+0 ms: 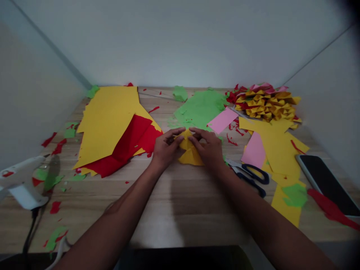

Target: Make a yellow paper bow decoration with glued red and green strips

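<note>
Between my two hands is a folded piece of yellow paper [191,155], creased to a peak at its top and flaring wider at the bottom. My left hand [168,147] pinches its left side near the peak with thumb and fingers. On the other side, my right hand [208,146] grips the paper the same way. Just right of my right wrist lie scissors [250,175] with dark handles, their blades partly hidden by the arm. A green paper sheet [201,107] spreads out beyond my fingertips.
Large yellow sheets [105,123] and crumpled red paper [131,150] lie at left, near a white glue gun [24,180] with a cord. At right are a heap of folded yellow pieces [267,107], pink paper [254,148], yellow scraps [281,150] and a phone [327,183]. Walls enclose the table.
</note>
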`<state>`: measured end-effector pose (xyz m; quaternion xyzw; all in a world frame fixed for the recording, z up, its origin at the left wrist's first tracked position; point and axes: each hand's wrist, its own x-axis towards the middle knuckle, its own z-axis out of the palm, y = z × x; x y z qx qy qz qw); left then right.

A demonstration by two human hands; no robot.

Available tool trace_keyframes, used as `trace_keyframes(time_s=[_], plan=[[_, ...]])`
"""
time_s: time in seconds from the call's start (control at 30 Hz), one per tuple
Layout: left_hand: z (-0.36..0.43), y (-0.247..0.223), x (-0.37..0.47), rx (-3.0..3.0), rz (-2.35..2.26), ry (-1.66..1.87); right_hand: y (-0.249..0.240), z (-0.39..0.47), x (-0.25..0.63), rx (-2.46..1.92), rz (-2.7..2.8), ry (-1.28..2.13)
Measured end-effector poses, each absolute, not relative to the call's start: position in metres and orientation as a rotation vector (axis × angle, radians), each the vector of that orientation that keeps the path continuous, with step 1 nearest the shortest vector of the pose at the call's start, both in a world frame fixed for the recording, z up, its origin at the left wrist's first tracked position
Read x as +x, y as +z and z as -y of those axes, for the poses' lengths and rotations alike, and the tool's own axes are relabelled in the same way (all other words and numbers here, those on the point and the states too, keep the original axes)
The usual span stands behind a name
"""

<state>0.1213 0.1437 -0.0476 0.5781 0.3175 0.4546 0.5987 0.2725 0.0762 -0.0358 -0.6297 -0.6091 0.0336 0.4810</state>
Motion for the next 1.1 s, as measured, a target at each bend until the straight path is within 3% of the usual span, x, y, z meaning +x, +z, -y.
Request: trace_keyframes(time_s=[0.67,1.1], plan=[[-0.147,-0.043,0.119,1.230,-0.740,0.917,-0.036,-0.074,0.269,-1.503,1.388,0.215],[-0.152,-0.043,0.119,1.338,-0.681,0.943,-0.017,-0.069,0.278,-1.444,1.926,0.050]])
